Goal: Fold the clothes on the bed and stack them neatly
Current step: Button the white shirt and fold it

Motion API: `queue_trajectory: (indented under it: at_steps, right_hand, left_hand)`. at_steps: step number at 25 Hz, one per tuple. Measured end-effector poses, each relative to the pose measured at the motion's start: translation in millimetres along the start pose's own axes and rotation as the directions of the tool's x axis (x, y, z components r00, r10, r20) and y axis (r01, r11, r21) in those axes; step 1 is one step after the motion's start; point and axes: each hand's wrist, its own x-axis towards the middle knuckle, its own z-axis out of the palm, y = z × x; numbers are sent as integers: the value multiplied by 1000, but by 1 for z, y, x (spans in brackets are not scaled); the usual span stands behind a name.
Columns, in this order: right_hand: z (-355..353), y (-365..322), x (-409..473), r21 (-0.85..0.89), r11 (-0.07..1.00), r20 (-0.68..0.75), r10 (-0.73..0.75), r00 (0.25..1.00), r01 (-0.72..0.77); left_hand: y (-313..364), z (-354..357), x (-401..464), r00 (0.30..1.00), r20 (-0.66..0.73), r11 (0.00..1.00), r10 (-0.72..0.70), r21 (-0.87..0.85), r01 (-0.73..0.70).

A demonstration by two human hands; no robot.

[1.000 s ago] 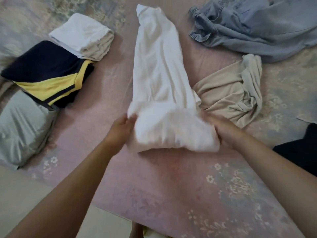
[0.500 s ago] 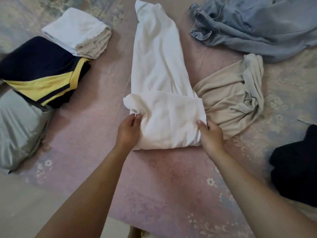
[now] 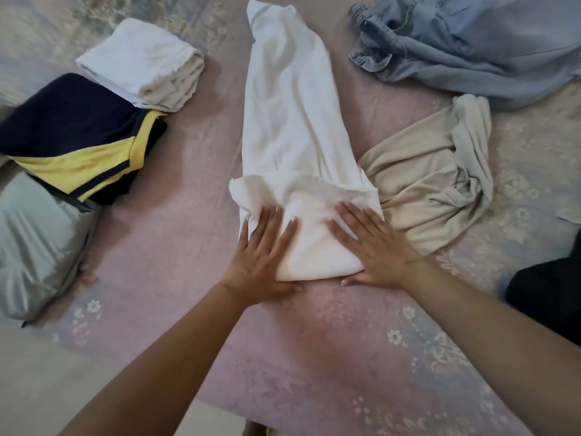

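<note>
1. We've got the bed (image 3: 176, 278) as our surface, so press gently; the soft pink cover will let the fabric creep.
2. The white garment (image 3: 292, 121) lies mid-bed in a long strip, its near end turned up over itself. Folded piles sit far left, and the denim (image 3: 471, 51) and beige top (image 3: 418, 180) aren't folded yet.
3. Our left hand (image 3: 261, 250) and right hand (image 3: 374, 247) are both flat on that fold, fingers spread, gripping nothing. We'd smooth outward, square the lumpy left corner, then fold again.
</note>
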Motion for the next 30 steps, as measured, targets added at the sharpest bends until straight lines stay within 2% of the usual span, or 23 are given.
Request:
queue_trajectory:
  at_steps: [2,6,10,11,13,15,19,21,23,25,28,30]
  right_hand:
    - [2,2,-2,15,1000,-36,23,999,-23]
    - [6,-18,-17,1,1000,-114,-2,993,2]
    - [30,-60,-72,-219,958,-164,-225,960,187]
    - [35,-65,-81,-223,951,-175,-254,951,213]
    - [39,-69,-84,-203,964,-218,-215,952,171]
    - [36,-72,-67,-109,992,-282,-91,955,63]
    - [27,-73,-31,77,985,-305,171,937,-154]
    - [19,-64,-15,55,978,-383,207,900,-202]
    - [0,-45,16,45,973,-472,220,854,-226]
    - [-23,-19,59,166,963,-492,268,829,-212]
    - [-61,27,137,445,856,-240,399,885,-265]
    - [-95,59,190,538,772,-85,449,889,-338]
  left_hand:
    - [-3,-5,7,997,-35,992,68,107,-64]
    - [9,-13,-8,992,-98,975,85,214,-62]
    - [18,-11,-72,951,12,925,308,231,-302]
    - [15,-11,-85,935,8,910,354,228,-346]
    - [2,-9,-93,920,-38,905,390,201,-375]
    - [-9,-10,-75,939,-100,932,329,191,-306]
    - [-6,-4,-9,966,-191,973,172,186,-137]
    - [-2,-4,26,978,-207,988,40,155,-8]
    - [2,-2,56,971,-188,983,-150,75,166]
    - [8,6,73,936,-182,953,-302,-28,303]
    - [10,27,83,889,-335,949,-312,-73,305]
    - [5,33,82,870,-402,955,-286,-50,291]
